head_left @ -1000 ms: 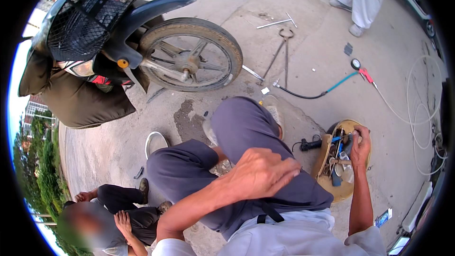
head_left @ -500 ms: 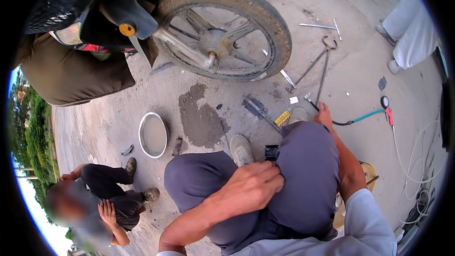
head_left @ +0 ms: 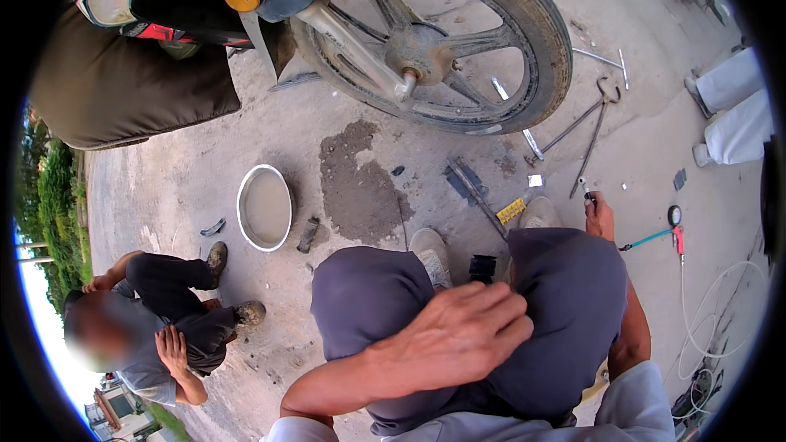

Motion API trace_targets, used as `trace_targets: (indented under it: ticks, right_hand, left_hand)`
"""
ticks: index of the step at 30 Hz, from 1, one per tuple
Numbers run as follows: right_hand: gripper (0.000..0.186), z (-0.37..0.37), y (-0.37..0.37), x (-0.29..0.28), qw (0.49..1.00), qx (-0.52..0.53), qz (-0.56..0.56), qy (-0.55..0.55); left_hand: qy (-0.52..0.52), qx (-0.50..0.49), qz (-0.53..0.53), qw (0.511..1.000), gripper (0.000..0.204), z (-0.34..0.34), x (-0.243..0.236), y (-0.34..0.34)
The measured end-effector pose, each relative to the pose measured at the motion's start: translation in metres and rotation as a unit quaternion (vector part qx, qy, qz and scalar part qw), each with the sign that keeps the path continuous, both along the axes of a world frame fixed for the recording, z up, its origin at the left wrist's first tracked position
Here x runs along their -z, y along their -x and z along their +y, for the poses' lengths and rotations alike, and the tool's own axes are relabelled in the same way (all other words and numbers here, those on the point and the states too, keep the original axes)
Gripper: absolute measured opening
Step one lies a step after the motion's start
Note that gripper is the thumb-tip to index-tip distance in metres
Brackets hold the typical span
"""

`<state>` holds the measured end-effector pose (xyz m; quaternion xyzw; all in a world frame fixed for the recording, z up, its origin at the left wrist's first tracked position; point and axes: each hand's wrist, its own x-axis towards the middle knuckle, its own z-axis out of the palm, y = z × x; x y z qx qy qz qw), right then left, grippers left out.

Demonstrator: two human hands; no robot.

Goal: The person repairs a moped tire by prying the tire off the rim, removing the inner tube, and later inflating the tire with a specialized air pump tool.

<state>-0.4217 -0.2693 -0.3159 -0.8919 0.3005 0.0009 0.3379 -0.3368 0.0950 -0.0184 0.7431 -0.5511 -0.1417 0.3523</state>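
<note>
Beyond my right knee, my right hand (head_left: 600, 218) is closed around the end of an air hose. Its metal air chuck (head_left: 584, 187) sticks up past the fingers. From there the blue hose (head_left: 643, 242) runs to a red inflator gun with a round gauge (head_left: 675, 216). My left hand (head_left: 468, 329) hovers over my lap between the knees, fingers curled together and tips turned down out of sight; what they hold, if anything, is hidden. Ahead stands a motorcycle's muddy front wheel (head_left: 419, 53) with a black tire. Near my feet lies a small black object (head_left: 482, 268).
A yellow patch strip (head_left: 511, 211), a metal bar (head_left: 475, 196) and tongs-like levers (head_left: 604, 92) lie ahead on the concrete. A round basin of murky water (head_left: 243, 209) stands at left, near a crouching person (head_left: 176, 311). Another person's pale trousers (head_left: 741, 127) show at right.
My right hand has taken hold of the hose end and raised its chuck off the ground. My left hand's fingers have loosened slightly. The view has shifted, moving the wheel rightward.
</note>
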Motion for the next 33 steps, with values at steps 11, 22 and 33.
trace_targets:
  ticks: [11, 22, 33]
  right_hand:
    - [0.045, 0.013, -0.008, -0.366, 0.978, 0.075, -0.170, 0.098]
    - [0.042, 0.114, -0.049, -0.312, 0.970, -0.018, -0.160, 0.180]
    - [0.037, 0.092, -0.077, -0.326, 0.986, 0.020, -0.115, 0.120]
  left_hand:
    - [0.107, -0.365, 0.253, 0.889, 0.014, 0.044, 0.051, -0.142]
    - [-0.132, -0.557, 0.097, 0.814, 0.025, 0.145, 0.376, -0.243]
    - [-0.242, -0.503, -0.070, 0.827, 0.029, 0.115, 0.414, -0.264]
